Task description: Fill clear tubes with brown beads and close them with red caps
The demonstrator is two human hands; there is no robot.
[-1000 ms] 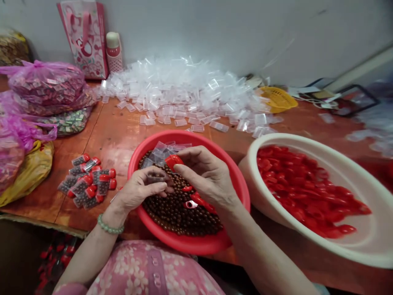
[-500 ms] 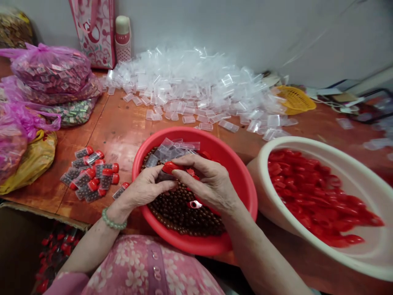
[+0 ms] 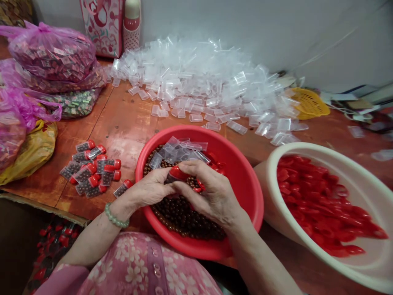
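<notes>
Over a red basin, my left hand is closed around a small clear plastic tube, which looks dark inside. The fingers of my right hand pinch the red cap at the tube's end, and its thumb meets the left fingertips. How far the cap sits on the tube is hidden. Below the hands, the basin holds brown round beads or candies, several empty clear tubes and some red pieces.
Filled red-capped tubes lie left of the basin. At right, a cream basin holds red caps. Behind are heaped clear tubes, a yellow basket, pink bags and a bottle. More capped tubes lie below the table edge.
The view has shifted slightly. My hands have closed in together around the tube and cap, and the right fingers have moved farther over the cap. A white-and-red piece among the beads is now hidden.
</notes>
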